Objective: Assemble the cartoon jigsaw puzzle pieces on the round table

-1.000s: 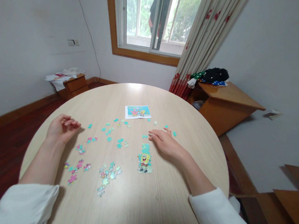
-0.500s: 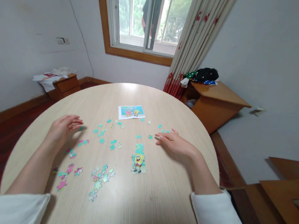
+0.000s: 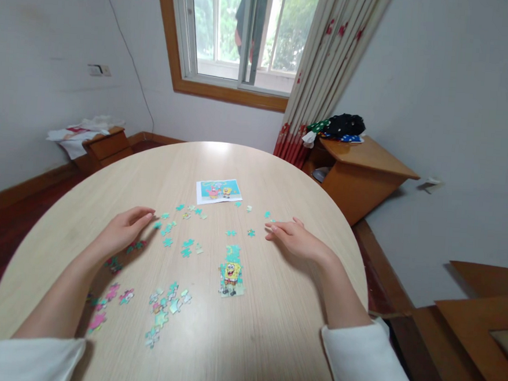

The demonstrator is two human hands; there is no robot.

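My left hand point(image 3: 126, 228) hovers over the left part of the table, fingers stretched forward and the thumb a little apart; I see nothing held in it. Close to its fingertips lies a teal jigsaw piece point(image 3: 157, 225). My right hand point(image 3: 296, 239) is open, its fingers pointing left, just right of a small jigsaw piece point(image 3: 251, 233). Nearer to me, between the hands, is a joined strip of puzzle point(image 3: 231, 273) with a yellow cartoon sponge figure. Beyond the pieces lies a printed reference picture point(image 3: 219, 192). My left hand and forearm partly cover some pieces.
Loose pieces form a pale green cluster point(image 3: 161, 318) and a pink cluster point(image 3: 97, 320) on the round table point(image 3: 268, 354). Teal pieces point(image 3: 187, 248) lie near the middle. A wooden cabinet point(image 3: 369, 164) with cloths stands behind at the right, by a curtain point(image 3: 321, 73).
My left hand has moved right, towards the teal pieces, and a piece near its fingers before is hidden now. My right hand has stayed almost in place. The view has shifted slightly.
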